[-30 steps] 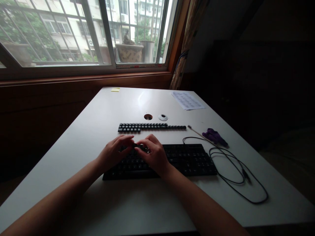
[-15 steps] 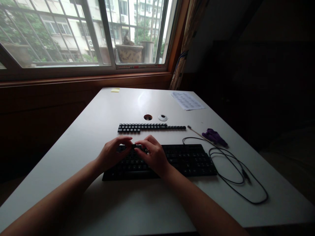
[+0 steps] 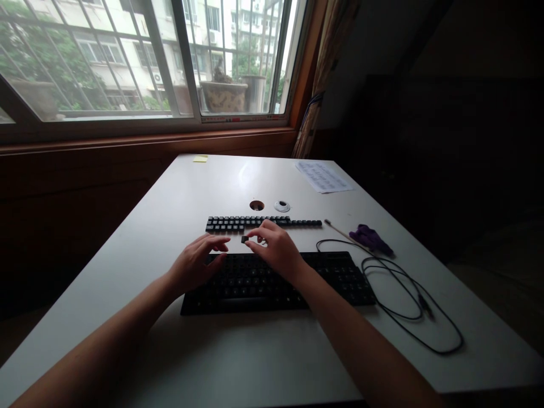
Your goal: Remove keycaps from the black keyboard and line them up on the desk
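Observation:
A black keyboard (image 3: pixel 263 300) lies in front of me, its upper left part partly covered by my hands. My right hand (image 3: pixel 276 249) pinches a single black keycap (image 3: pixel 245 239) between thumb and fingertips, just beyond the keyboard's back edge. Over the keyboard's left end is my left hand (image 3: pixel 198 260), thumb and fingers apart with nothing between them. Behind both hands, rows of loose black keycaps (image 3: pixel 225 222) stand lined up on the white table; the front row is shorter and ends near the held keycap.
On the right are a coiled black cable (image 3: pixel 408 314), a thin brush (image 3: pixel 335 228) and a purple cloth (image 3: pixel 369 238). Farther back are a round hole (image 3: pixel 256 205), its white cover (image 3: pixel 282 206), printed sheets (image 3: pixel 323 177) and a yellow note (image 3: pixel 200 158) on the table (image 3: pixel 127 238).
My right hand has moved away from the left and off the keyboard toward the keycap rows, carrying the keycap. My left hand's fingers have parted.

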Motion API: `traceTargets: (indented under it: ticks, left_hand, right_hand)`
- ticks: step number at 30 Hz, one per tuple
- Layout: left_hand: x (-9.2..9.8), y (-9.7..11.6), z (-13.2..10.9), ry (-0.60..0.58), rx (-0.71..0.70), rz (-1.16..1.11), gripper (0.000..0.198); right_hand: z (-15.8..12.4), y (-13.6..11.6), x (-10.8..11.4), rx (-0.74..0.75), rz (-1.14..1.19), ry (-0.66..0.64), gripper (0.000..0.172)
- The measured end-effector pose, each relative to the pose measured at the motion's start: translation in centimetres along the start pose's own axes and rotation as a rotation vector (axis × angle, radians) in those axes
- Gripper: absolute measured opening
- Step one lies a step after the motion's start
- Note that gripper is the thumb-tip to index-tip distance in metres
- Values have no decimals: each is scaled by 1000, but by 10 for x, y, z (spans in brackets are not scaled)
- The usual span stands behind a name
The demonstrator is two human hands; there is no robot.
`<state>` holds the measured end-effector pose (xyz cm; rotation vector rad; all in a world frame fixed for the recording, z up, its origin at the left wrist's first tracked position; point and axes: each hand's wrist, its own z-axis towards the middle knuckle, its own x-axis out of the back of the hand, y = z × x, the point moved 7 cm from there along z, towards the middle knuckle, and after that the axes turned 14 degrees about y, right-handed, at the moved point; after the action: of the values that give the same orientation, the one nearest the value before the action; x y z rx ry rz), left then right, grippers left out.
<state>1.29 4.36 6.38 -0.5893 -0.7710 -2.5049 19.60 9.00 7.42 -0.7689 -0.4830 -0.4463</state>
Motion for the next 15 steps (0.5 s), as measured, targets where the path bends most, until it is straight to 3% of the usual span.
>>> traceTargets:
  ticks: [4,7,15]
  left_hand:
    - [-3,-9,-2,-102,-63,98,22]
    - [-4,-16,-3,-141,-56,134,20]
    - [-8,-26,-6,-156,-7,140,23]
  right_hand:
    - [13,27,-19,7,-244,-175,13]
    - [17,39,-33,21,-369,-271,17]
    - [18,47,-45,1,-479,-331,22]
